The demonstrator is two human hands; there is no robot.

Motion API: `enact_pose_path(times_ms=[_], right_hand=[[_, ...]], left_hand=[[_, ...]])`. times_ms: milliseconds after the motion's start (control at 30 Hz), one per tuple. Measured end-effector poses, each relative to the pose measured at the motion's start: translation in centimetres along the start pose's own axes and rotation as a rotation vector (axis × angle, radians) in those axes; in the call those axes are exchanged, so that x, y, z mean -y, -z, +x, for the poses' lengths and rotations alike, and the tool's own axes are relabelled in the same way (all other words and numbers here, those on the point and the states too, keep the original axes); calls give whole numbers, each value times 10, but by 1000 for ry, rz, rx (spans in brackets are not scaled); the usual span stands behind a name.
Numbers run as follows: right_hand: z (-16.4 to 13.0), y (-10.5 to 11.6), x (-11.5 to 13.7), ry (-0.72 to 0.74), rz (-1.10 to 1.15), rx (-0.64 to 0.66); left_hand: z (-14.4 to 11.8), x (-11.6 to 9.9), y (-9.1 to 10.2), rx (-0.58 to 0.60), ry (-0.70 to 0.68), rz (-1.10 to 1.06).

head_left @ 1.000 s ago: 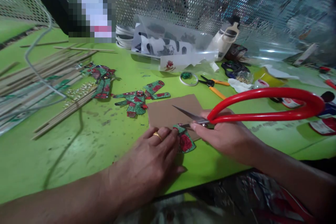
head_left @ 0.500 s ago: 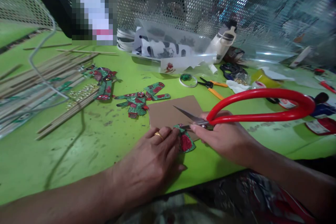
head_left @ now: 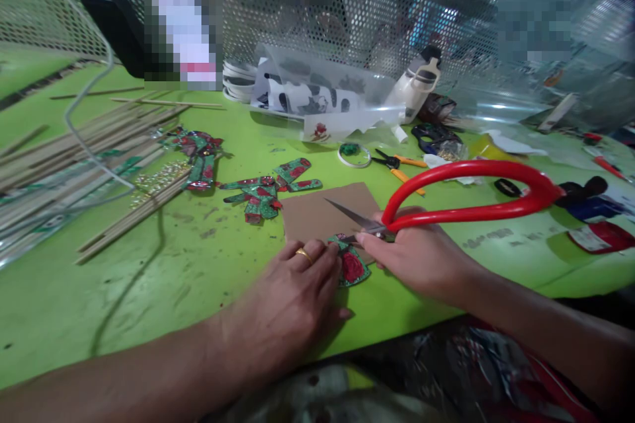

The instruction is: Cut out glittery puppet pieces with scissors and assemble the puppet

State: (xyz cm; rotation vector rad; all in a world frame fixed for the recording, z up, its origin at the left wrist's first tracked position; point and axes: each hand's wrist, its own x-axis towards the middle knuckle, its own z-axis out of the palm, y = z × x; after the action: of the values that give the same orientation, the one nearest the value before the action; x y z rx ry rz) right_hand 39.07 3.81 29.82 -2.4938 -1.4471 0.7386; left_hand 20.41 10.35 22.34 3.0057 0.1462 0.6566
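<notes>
Up at the back, a clear plastic bag [head_left: 322, 96] lies against the perforated metal screen [head_left: 347, 6], holding white sheets printed with black shapes; one sheet at its mouth shows a small red flower. Down front, the left hand [head_left: 292, 304], gold ring on one finger, lies flat with fingers spread, pressing a small glittery green-and-red cutout piece [head_left: 351, 268] onto the green table [head_left: 149, 291] at the near edge of a brown cardboard square [head_left: 322, 215]. The right hand [head_left: 421, 261] is clenched around large red-handled scissors [head_left: 446, 201], gripping low near the pivot, blades parted with the lower one touching the cutout's top edge and the points over the cardboard. Just left of the cardboard lie more glittery green-and-red cutouts [head_left: 262, 188], and further left a bundle of thin wooden sticks [head_left: 94, 165]. Behind the cardboard sit a white tape ring [head_left: 354, 154] and small orange-handled snips [head_left: 399, 165]. A white squeeze bottle [head_left: 419, 89] leans beside the bag. Red-and-white labels lie far right; their writing is too blurred to read.
</notes>
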Motion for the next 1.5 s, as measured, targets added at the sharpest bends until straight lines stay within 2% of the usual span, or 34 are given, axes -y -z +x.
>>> enact_pose_path(times_ms=[133, 300, 500, 800, 1033, 1367, 1500], right_hand=[[2, 2, 4, 76, 24, -52], [6, 6, 13, 169, 8, -57], [11, 9, 21, 272, -97, -84], [18, 16, 34, 181, -66, 14], [21, 13, 31, 150, -41, 34], [20, 8, 26, 153, 40, 19], [14, 0, 17, 128, 93, -29]], left_hand=[[-1, 0, -1, 1, -7, -5], [-1, -1, -3, -14, -15, -7], [-2, -2, -2, 0, -20, 29], [-1, -4, -8, -37, -18, 37], [-1, -3, -8, -40, -21, 44], [1, -3, -6, -29, -6, 24], [2, -4, -5, -21, 16, 9]])
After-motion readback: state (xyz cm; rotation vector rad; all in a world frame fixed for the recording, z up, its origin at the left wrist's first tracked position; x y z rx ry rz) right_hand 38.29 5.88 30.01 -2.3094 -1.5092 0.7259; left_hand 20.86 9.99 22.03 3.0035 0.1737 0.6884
